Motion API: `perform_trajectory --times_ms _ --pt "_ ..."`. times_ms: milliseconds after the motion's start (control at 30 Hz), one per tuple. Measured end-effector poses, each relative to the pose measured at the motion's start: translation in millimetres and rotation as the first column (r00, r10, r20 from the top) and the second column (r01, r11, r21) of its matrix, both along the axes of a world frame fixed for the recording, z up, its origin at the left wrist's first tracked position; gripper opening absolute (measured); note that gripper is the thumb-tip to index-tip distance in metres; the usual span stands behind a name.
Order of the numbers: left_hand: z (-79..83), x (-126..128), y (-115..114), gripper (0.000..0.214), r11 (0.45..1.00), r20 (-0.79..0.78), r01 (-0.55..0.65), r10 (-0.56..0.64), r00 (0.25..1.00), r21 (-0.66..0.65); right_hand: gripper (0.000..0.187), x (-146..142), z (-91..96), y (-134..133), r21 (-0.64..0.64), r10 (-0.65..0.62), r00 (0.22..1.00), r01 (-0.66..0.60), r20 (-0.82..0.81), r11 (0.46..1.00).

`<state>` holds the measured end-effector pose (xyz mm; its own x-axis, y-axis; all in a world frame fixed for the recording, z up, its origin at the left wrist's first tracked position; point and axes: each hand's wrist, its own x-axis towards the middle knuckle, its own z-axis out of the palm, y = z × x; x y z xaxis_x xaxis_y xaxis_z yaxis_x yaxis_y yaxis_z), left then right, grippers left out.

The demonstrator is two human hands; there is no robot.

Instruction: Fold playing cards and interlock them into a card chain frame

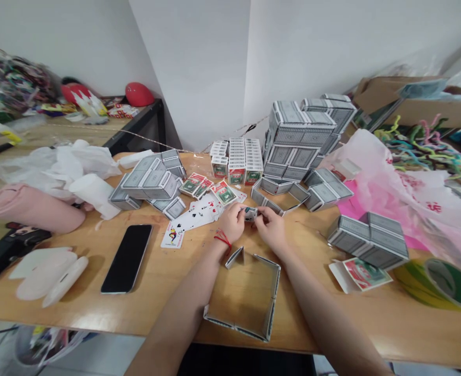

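Observation:
Between my left hand (232,223) and my right hand (269,227) is a playing card (249,213), pinched at both ends by the fingers. It looks bent or partly folded. Below the hands, a frame of folded cards (270,308) stands on edge on the table, with a gap on its left side. One folded card (236,257) stands at its upper left corner. Loose cards (193,218) lie fanned out left of my left hand, a joker (173,235) nearest. Beyond my right hand is another open frame of folded cards (281,187).
Tall stacked card blocks (300,136) stand at the back, beside rows of card boxes (237,156). More card blocks (152,180) sit left, others (371,237) right. A phone (127,258) lies left; green-yellow tape (418,284) and an opened card box (365,274) lie right.

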<state>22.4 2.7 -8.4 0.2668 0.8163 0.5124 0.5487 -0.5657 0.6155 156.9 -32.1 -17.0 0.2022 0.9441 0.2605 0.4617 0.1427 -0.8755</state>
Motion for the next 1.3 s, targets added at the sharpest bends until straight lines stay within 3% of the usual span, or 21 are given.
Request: perform_trajectory --times_ms 267,533,1300 --pt "0.3 -0.4 0.0 0.014 0.998 -0.035 0.05 -0.05 0.998 0.023 0.024 -0.4 11.1 -2.9 0.038 0.098 0.992 -0.096 -0.073 0.995" --pt "1.1 -0.7 -2.5 0.013 0.999 -0.003 0.009 -0.009 1.0 0.039 0.021 -0.3 4.7 1.1 0.031 0.073 0.984 -0.069 -0.163 0.997" --pt "2.5 -0.6 -3.3 0.015 0.999 0.01 -0.016 0.016 1.0 0.033 0.022 2.5 -1.4 3.0 0.002 0.147 0.982 -0.148 -0.119 0.989"
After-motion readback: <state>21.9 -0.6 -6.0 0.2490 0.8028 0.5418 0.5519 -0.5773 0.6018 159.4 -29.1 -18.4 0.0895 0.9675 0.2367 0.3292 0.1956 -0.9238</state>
